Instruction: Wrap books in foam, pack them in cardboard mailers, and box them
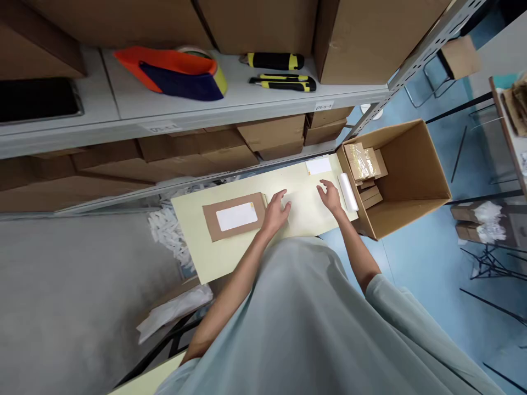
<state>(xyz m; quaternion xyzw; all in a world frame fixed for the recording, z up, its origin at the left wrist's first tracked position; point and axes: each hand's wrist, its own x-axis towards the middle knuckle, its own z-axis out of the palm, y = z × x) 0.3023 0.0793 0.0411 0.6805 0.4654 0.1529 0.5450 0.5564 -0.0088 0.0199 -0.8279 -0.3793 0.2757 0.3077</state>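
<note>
My left hand (276,213) hovers over the pale yellow board, just right of a flat brown cardboard packet (209,220) that bears a white label (237,216). Its fingers are apart and nothing is between them. On the right, my right hand (330,197) is held above the board (222,260) with fingers spread, holding nothing. A white roll (348,192) lies beside it at the board's right end. Just above that hand, a white paper slip (318,165) rests near the board's far edge.
An open carton (411,164) with several small boxes (362,163) stands at the board's right end. The shelf (156,118) in front holds a tape dispenser (177,74), two cutters (284,83) and cartons. White scraps (168,230) lie below the board's left side.
</note>
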